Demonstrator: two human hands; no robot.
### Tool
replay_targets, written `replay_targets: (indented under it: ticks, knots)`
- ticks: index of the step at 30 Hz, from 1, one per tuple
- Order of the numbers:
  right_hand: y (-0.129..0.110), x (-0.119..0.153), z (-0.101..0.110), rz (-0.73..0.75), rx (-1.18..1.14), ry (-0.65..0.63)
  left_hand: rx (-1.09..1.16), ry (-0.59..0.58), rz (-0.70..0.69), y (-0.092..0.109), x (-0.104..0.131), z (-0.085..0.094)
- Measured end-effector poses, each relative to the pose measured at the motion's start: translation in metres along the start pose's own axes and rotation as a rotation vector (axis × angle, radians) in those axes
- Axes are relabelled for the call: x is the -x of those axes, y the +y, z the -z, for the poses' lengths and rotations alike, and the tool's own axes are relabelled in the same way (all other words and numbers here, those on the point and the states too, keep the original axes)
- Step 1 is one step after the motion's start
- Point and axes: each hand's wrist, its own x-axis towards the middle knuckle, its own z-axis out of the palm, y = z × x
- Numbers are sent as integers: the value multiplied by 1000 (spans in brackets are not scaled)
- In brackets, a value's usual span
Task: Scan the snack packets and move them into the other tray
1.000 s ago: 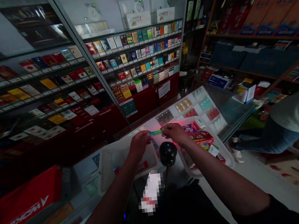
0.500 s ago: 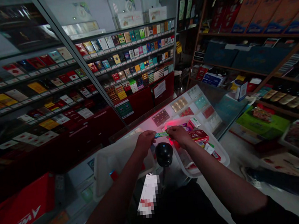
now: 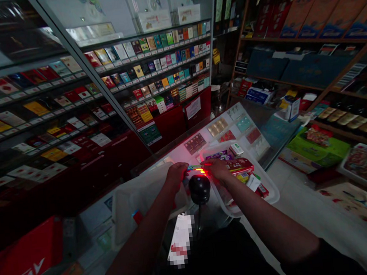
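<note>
Both my hands are closed on a slim green-and-blue packet (image 3: 193,168), stretched level between them. My left hand (image 3: 176,176) grips one end above the left white bin, and my right hand (image 3: 216,170) pinches the other above the edge of the right bin. Just below the packet stands a black barcode scanner (image 3: 199,190) with a cable. Its red light falls on the packet and my right fingers. In the right white bin (image 3: 276,195) lie mixed small packages, among them a dark red box (image 3: 240,165) and purple packets (image 3: 216,155).
The left white bin (image 3: 115,223) holds a small red-and-blue item. A phone-like white card (image 3: 181,238), partly pixelated, lies near my body. Cigarette packs fill the wall shelves (image 3: 162,63). A red box (image 3: 22,263) is at lower left, and a green box (image 3: 319,149) at right.
The packet has tilted and shows a narrower side. Red light now shines brightly along its lower edge near my right fingers. The whole view has shifted slightly.
</note>
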Motion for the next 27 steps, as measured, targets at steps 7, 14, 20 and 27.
replay_targets:
  ticks: [7, 14, 20, 27]
  knots:
    - [7, -3, -11, -73, -108, -23, -75, 54, -39, -2, 0, 0]
    - [3, 0, -3, -16, 53, -16, -134, 62, -15, 0, -1, -1]
    - [2, 1, -1, 33, 119, -29, -149, 92, -31, -2, -1, -2]
    - [-2, 0, 4, 0, -24, 16, -220, 88, -55, 13, 2, -15]
